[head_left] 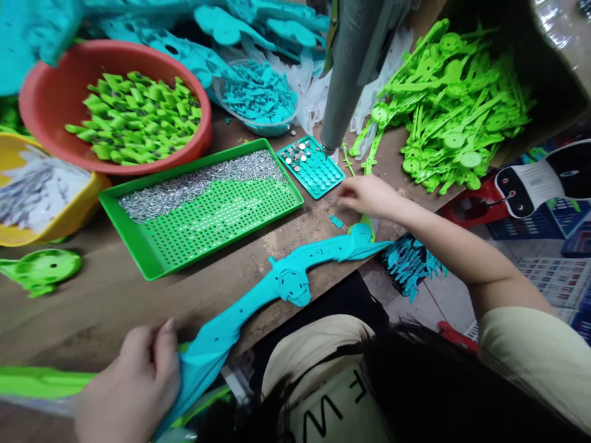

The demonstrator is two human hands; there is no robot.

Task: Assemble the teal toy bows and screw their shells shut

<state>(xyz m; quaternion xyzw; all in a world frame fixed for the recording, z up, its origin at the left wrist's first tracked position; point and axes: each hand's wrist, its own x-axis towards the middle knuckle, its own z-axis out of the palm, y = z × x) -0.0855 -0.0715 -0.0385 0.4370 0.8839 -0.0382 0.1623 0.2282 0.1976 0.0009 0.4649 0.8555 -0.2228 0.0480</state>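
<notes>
Currently gripping the long turquoise part [293,286] with the left hand [133,381] nearside of the green tray [203,227], poising the right hand [372,197], fingers bunched, right of that tray, not showing whether holding anything, seemingly selecting a component, next probably needing steady alignment.

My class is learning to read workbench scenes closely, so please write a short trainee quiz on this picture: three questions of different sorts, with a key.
1. Multiple choice: what is the left hand holding?
A) The yellow tub
B) The long turquoise part
C) The grey post

2. True or false: metal pieces cover only part of the perforated green tray.

3. Fill in the colour: the tray nearest the right hand is ____.

Key:
1. B
2. True
3. Turquoise
</notes>
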